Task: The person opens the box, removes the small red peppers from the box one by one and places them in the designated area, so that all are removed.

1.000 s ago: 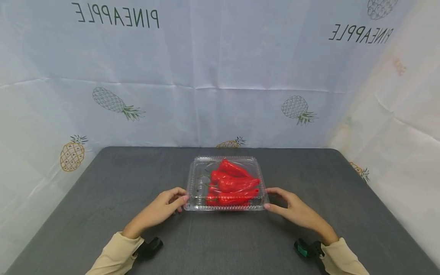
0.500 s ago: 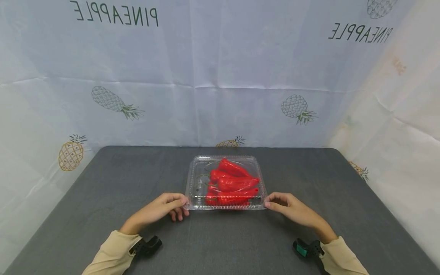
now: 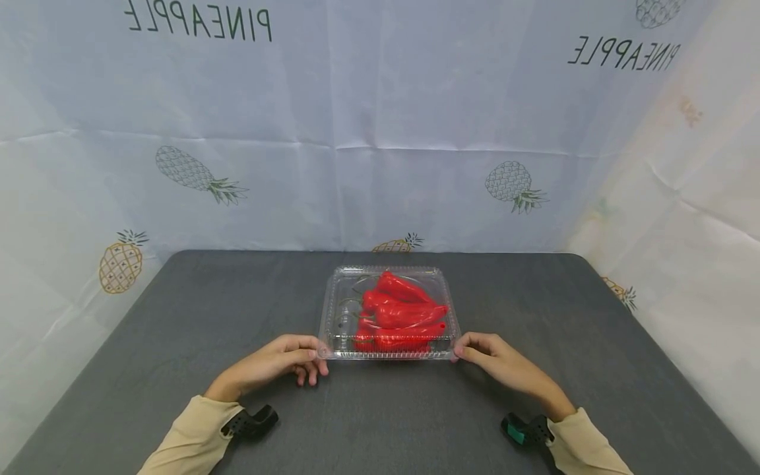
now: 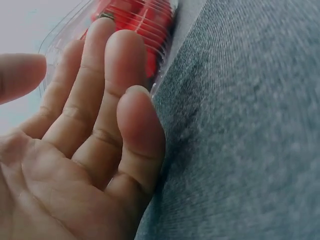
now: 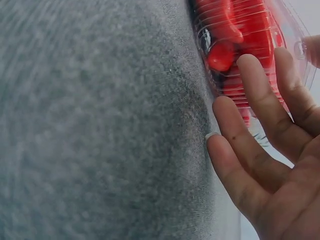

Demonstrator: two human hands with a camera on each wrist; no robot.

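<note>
A clear plastic clamshell container (image 3: pixel 341 290) holding several red peppers (image 3: pixel 410 315) sits on the table, its lid down. At its near left corner, my left hand (image 3: pixel 270 363) pinches the rim between thumb and forefinger, while the other fingers hang below. My right hand (image 3: pixel 505 363) pinches the near right corner in the same way. In the right wrist view, the thumb (image 5: pixel 314 50) is right at a corner tab of the container (image 5: pixel 295 30). In the left wrist view, the left fingers (image 4: pixel 125 60) cover part of the container and its peppers (image 4: pixel 155 22).
The dark grey table (image 3: pixel 386 422) extends around the container to a straight far edge. Behind it hangs a pale cloth (image 3: pixel 380 191) printed with pineapples. A black wrist device (image 3: pixel 255 422) sits on the left wrist, another (image 3: pixel 522 429) on the right.
The left thumb and forefinger have come together on the corner, and the other fingers have dropped below the rim. The right thumb and forefinger have drawn together too. The container stays put.
</note>
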